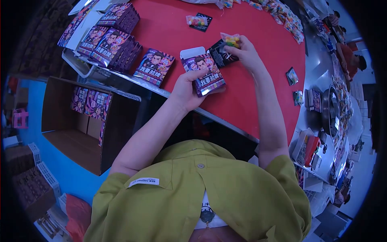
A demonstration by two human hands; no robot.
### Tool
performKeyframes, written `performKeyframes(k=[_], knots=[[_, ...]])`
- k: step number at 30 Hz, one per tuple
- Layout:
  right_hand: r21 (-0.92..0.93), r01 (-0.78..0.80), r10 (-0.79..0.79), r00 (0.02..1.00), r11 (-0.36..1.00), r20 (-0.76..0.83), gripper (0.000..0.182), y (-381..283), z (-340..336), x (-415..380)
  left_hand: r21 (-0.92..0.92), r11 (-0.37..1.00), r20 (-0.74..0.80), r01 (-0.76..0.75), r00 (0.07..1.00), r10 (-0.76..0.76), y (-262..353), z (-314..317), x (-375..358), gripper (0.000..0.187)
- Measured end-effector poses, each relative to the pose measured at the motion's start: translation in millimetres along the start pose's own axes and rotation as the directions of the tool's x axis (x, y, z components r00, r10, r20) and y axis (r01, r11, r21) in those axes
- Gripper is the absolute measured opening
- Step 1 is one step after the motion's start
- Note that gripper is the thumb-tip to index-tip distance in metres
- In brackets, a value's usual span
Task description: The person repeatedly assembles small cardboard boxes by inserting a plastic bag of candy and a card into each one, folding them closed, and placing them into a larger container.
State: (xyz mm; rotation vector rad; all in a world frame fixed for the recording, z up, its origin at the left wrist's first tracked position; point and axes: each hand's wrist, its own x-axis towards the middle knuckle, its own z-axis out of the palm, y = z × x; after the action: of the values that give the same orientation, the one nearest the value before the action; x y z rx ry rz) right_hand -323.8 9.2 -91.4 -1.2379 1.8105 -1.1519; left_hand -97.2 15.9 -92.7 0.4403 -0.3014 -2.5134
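My left hand (pixel 188 89) is closed round a purple printed box (pixel 206 72), whose white top flap stands open. Just right of that box, my right hand (pixel 242 52) pinches a small clear bag of colourful candies (pixel 231 40) together with a black packet (pixel 222 54). Another candy bag (pixel 196 21) lies on a black packet farther back on the red table (pixel 258 92). A closed purple box (pixel 154 67) rests near the table's front edge, left of my left hand.
Stacked purple boxes (pixel 117 48) stand at the left. Below them is an open cardboard carton (pixel 72 146) with purple boxes inside. Many candy bags (pixel 282 18) line the back right edge. Two small packets (pixel 292 76) lie at the right, near a metal bowl (pixel 330 111). Other people are at far right.
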Motion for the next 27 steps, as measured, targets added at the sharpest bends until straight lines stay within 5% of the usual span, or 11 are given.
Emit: performKeyframes(k=[4,7,14,17,23,25,27], knots=[[0.330,0.207,-0.193,0.978,0.921,-0.075,0.030,-34,-13,-34,0.061,0.991,0.055,0.118,0.991,-0.122,-2,0,-15,0.039],[0.282,0.365,-0.386,0.922,0.887,0.019,0.031,-56,-16,-43,0.127,0.971,0.108,0.200,0.971,-0.215,-4,6,-20,0.041],[0.285,0.411,-0.458,0.881,0.866,0.120,0.033,-63,-17,-64,0.295,0.928,0.122,0.229,0.954,-0.274,0,12,-29,0.046],[0.169,0.353,-0.381,0.908,0.920,0.176,0.031,-69,-23,-73,0.405,0.900,0.131,0.164,0.963,-0.235,-3,13,-30,0.059],[0.014,0.454,-0.414,0.800,0.891,0.435,0.039,-64,-10,-79,0.442,0.890,0.175,0.114,0.962,-0.210,0,12,-19,0.062],[0.269,0.462,-0.522,0.823,0.845,0.226,0.031,-67,-5,-81,0.417,0.899,0.188,0.134,0.955,-0.229,2,15,-20,0.058],[0.319,0.397,-0.480,0.841,0.861,0.249,0.030,-59,-18,-78,0.395,0.905,0.194,0.160,0.948,-0.252,3,14,-23,0.053]])
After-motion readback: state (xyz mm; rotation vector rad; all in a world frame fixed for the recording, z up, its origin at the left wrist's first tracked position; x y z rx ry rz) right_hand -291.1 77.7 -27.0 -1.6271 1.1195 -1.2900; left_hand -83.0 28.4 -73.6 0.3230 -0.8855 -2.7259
